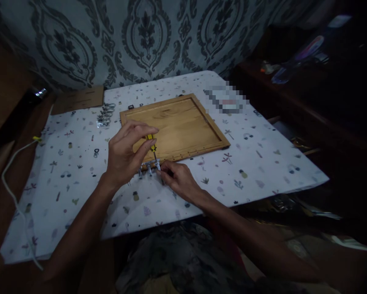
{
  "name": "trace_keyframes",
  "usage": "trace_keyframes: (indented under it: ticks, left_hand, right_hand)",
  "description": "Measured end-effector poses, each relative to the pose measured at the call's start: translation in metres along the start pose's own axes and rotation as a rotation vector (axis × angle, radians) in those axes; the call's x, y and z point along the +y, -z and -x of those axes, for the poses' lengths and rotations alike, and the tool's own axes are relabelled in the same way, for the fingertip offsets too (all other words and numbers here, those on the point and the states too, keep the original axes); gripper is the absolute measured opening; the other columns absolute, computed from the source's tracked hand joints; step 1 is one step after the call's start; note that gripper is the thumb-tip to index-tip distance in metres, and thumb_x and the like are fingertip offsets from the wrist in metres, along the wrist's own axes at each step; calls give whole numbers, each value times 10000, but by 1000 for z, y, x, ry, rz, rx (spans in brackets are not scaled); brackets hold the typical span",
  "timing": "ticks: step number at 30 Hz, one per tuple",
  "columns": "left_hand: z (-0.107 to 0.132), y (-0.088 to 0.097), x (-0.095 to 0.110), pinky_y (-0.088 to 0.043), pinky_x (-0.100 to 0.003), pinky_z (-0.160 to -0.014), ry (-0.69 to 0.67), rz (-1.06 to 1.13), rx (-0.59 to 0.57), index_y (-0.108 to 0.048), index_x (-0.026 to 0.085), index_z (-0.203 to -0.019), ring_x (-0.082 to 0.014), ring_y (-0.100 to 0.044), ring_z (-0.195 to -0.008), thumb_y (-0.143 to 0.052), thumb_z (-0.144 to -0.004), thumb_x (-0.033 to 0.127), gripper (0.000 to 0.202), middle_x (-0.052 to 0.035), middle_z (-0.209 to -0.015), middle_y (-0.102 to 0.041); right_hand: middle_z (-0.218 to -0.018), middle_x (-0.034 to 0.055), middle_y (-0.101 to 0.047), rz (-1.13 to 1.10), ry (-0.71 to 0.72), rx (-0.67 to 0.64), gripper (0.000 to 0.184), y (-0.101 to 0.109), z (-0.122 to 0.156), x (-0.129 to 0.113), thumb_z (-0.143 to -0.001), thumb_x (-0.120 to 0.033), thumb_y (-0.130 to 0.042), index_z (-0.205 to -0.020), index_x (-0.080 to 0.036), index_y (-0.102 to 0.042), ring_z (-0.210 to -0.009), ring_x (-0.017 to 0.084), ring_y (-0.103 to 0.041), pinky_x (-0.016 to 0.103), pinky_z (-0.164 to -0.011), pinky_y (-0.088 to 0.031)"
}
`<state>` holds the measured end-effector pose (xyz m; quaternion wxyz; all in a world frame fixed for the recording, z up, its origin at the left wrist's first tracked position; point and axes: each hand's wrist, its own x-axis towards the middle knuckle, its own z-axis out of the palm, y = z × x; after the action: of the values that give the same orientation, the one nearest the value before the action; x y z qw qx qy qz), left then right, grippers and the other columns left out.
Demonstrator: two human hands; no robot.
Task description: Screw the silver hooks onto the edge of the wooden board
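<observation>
A shallow wooden tray-like board lies on a patterned white sheet. My left hand pinches the yellow and black handle of a small screwdriver, held upright over the board's near left edge. A metal hook strip with three hooks sits at that edge under the screwdriver tip. My right hand is closed, its fingertips pressing on the right end of the hook strip.
Several metal hooks lie in a pile behind the board's left corner, next to a brown card. A white cable runs along the left side. Dark furniture stands to the right. A patterned wall is behind.
</observation>
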<state>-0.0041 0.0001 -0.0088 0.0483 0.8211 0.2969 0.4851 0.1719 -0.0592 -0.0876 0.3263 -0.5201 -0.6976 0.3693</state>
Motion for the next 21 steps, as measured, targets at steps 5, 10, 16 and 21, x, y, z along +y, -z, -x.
trace_keyframes:
  ticks: [5,10,16,21]
  left_hand:
    - [0,3,3,-560,-348,-901,-2,0,10,-714,257,-1056,-179,-678,-957,-673,-954,260,110,-13,-979,-732]
    - [1,4,6,-561,-360,-915,-2,9,-14,-714,263,-1046,-179,-687,-959,-664,-963,261,97,0,-955,-736]
    - [2,1,6,-572,-354,-895,12,15,-22,-723,255,-1047,-185,-687,-959,-648,-974,290,110,-16,-961,-734]
    - [2,0,6,-570,-352,-887,11,20,-23,-724,255,-1041,-181,-689,-945,-657,-970,291,104,-14,-955,-730]
  right_hand:
    - [-660,-12,-589,-8,6,10,211,-1,0,1,-927,-313,-531,-744,-208,-534,-606,131,-507,274,-615,-360]
    - [-651,-15,-586,-6,17,17,228,-1,1,2,-934,-337,-535,-746,-207,-538,-597,128,-494,275,-612,-359]
    - [-655,-13,-596,-14,9,18,231,-1,1,3,-930,-354,-532,-749,-211,-534,-602,129,-500,280,-611,-370]
    - [-659,-7,-584,-28,10,7,235,-2,1,4,-929,-369,-512,-753,-213,-524,-613,134,-505,289,-627,-374]
